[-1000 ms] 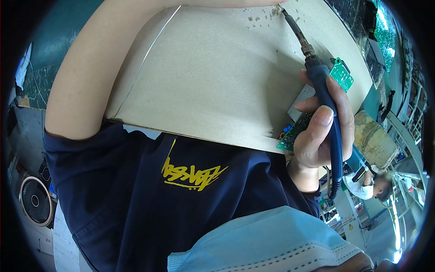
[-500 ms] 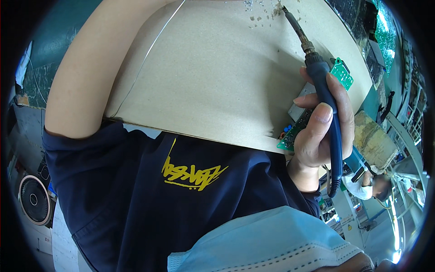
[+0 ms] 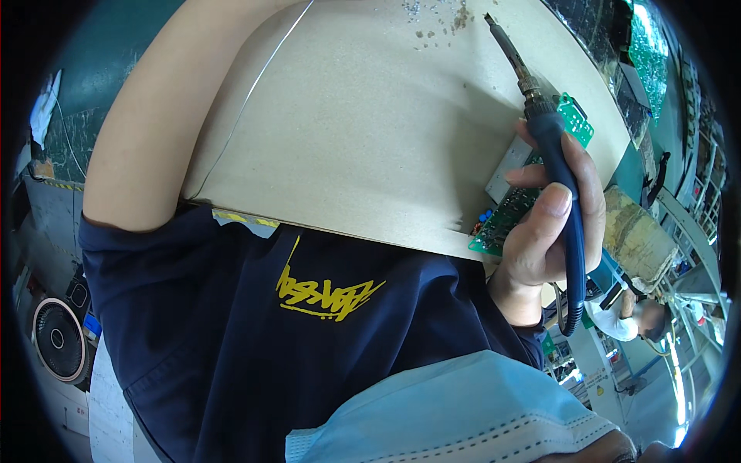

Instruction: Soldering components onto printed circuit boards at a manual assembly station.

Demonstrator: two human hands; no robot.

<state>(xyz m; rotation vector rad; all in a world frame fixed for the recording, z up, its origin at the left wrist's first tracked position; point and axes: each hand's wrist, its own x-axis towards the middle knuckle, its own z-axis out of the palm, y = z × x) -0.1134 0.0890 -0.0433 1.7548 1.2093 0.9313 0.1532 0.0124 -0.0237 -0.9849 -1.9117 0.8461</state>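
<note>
My right hand [image 3: 537, 241] is closed round the dark blue handle of a soldering iron [image 3: 549, 139], its cord running down past the wrist. The iron's dark tip points up and away over a brown cardboard sheet [image 3: 347, 139], just right of scattered solder bits and brown residue [image 3: 461, 17]. Beneath the hand lies a green circuit board [image 3: 505, 220] with a pale metal piece and small blue parts, partly covered by my fingers. My left forearm reaches up out of the picture at the top, so the left hand cannot be seen. Beside that forearm runs a thin silvery wire [image 3: 248, 99].
Off to the left, a round black fan [image 3: 58, 339] stands beyond the sheet. More green boards [image 3: 647, 62] sit at the far right. A worn, stained block [image 3: 637, 235] lies right of my hand. Another person [image 3: 617, 318] is farther back at the right.
The iron's tip has shifted slightly right, away from the brown residue. The sheet and the board appear a little farther left in view. My right hand keeps its grip.
</note>
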